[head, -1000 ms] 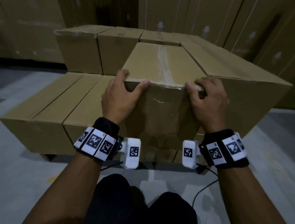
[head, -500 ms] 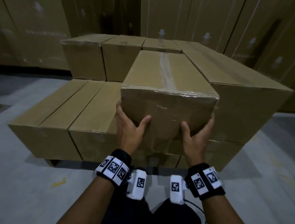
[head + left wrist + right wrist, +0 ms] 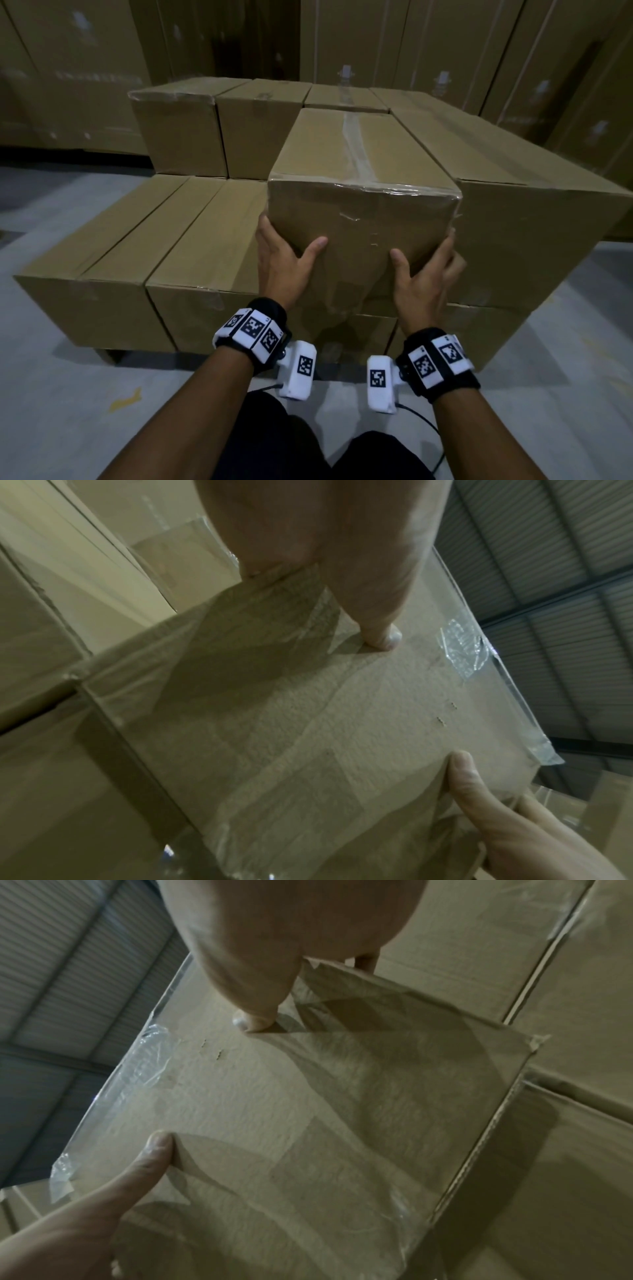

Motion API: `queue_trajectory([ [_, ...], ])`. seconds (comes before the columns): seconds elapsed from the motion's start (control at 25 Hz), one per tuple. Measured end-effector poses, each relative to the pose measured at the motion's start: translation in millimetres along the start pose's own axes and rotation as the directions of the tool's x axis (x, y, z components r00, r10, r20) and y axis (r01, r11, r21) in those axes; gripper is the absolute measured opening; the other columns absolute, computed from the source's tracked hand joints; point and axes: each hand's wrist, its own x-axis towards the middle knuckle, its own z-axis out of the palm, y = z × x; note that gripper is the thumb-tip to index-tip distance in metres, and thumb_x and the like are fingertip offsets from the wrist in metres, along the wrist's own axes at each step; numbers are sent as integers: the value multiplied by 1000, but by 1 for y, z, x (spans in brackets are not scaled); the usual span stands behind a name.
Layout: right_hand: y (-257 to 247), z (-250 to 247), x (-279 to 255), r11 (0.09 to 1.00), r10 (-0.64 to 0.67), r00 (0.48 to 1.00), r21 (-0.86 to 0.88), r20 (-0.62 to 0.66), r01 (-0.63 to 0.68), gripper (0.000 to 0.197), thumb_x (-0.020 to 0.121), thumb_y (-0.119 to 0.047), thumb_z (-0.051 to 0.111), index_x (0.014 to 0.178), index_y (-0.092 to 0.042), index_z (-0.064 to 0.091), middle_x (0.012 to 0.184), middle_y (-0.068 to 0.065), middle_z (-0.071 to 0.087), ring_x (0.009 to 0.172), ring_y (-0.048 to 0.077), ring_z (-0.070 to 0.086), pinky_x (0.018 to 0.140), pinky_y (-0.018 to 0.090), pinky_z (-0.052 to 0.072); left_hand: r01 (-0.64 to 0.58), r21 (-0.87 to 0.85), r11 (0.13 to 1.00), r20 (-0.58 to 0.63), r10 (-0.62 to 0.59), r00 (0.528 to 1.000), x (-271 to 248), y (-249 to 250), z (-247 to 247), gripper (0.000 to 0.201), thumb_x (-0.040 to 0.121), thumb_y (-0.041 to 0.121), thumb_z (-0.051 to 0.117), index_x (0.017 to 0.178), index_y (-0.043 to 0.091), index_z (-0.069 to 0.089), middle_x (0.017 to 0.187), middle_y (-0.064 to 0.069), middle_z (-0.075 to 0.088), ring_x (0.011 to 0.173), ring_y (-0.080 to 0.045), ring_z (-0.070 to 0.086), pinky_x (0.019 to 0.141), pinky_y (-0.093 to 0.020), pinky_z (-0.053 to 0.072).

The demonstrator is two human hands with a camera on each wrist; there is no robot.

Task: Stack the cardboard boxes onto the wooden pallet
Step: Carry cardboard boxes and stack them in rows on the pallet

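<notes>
A long cardboard box [image 3: 359, 161] sealed with clear tape lies in the upper layer of the stack, its near end facing me. My left hand [image 3: 286, 260] presses the lower left corner of that end, thumb [image 3: 378, 638] flat on the face and straight fingers along the left side. My right hand [image 3: 423, 274] mirrors it at the lower right corner, thumb [image 3: 253, 1022] on the face. The box [image 3: 342, 723] lies close beside a taller run of boxes [image 3: 534, 212] on its right. Only a dark foot of the pallet [image 3: 114, 354] shows beneath the stack.
Lower-layer boxes [image 3: 144, 246] lie bare to the left, with two upper-layer boxes [image 3: 219, 133] behind them. Tall stacked cartons [image 3: 411, 48] wall off the back. Grey concrete floor [image 3: 68, 394] surrounds the stack, and my legs are at the bottom of the view.
Both hands dropped from the box's top front edge to the lower corners of its near face a second ago. Since half a second ago they have barely shifted.
</notes>
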Motion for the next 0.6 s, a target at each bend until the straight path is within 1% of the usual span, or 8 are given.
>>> queue_trajectory([
  [0.12, 5, 6, 8, 999, -8, 1000, -45, 9, 9, 96, 89, -37, 71, 160, -20, 8, 141, 17, 28, 124, 29, 37, 98, 31, 32, -7, 3, 1000, 16, 7, 1000, 9, -5, 3, 109, 79, 46, 78, 153, 16, 3, 156, -9, 23, 142, -27, 30, 114, -50, 35],
  [0.2, 9, 10, 12, 997, -20, 1000, -76, 8, 20, 96, 90, -35, 71, 160, -20, 7, 139, 18, 29, 122, 30, 38, 98, 32, 33, -6, 0, 1000, 21, 6, 1000, 15, -8, 5, 108, 79, 44, 78, 153, 15, 4, 155, -9, 24, 141, -27, 31, 114, -48, 35],
  [0.28, 12, 13, 14, 993, -13, 1000, -116, 5, 14, 94, 90, -32, 71, 160, -20, 10, 139, 20, 31, 121, 31, 40, 96, 33, 33, 1, -5, 1000, 30, -1, 1000, 20, -11, 7, 103, 81, 42, 77, 152, 14, 7, 154, -9, 27, 140, -27, 34, 113, -46, 36],
  [0.36, 16, 15, 12, 991, 26, 1000, -131, 6, -25, 89, 89, -27, 72, 158, -22, 16, 140, 20, 32, 122, 30, 40, 95, 36, 35, 14, -1, 1000, 51, -14, 999, 23, -16, 6, 91, 84, 41, 75, 147, 13, 16, 150, -9, 34, 136, -28, 40, 110, -48, 40],
  [0.4, 19, 16, 9, 992, 56, 998, -115, 6, -55, 86, 89, -23, 73, 156, -20, 21, 141, 20, 33, 123, 29, 40, 98, 37, 37, 30, 13, 999, 71, -31, 997, 22, -20, 6, 82, 86, 41, 73, 142, 12, 21, 147, -9, 39, 133, -29, 44, 107, -49, 43],
  [0.48, 30, 19, 2, 991, 103, 995, -93, 6, -102, 76, 88, -17, 74, 149, -12, 30, 140, 19, 36, 127, 31, 40, 106, 43, 39, 71, 91, 993, 118, -81, 990, 18, -32, 4, 65, 90, 42, 68, 133, 11, 29, 141, -11, 47, 125, -32, 51, 101, -51, 47],
  [0.52, 38, 20, -2, 988, 124, 992, -92, 13, -122, 71, 88, -16, 73, 146, -8, 33, 139, 19, 37, 127, 32, 41, 109, 46, 38, 89, 148, 985, 141, -110, 984, 15, -39, 4, 59, 92, 42, 65, 129, 10, 32, 137, -12, 50, 122, -33, 53, 99, -51, 48],
  [0.6, 52, 22, -9, 982, 162, 986, -100, 40, -157, 64, 89, -17, 72, 141, -3, 36, 138, 20, 40, 125, 34, 44, 107, 49, 40, 111, 250, 962, 182, -159, 970, 10, -55, 3, 50, 94, 43, 62, 122, 10, 36, 133, -14, 54, 117, -35, 57, 95, -51, 49],
])
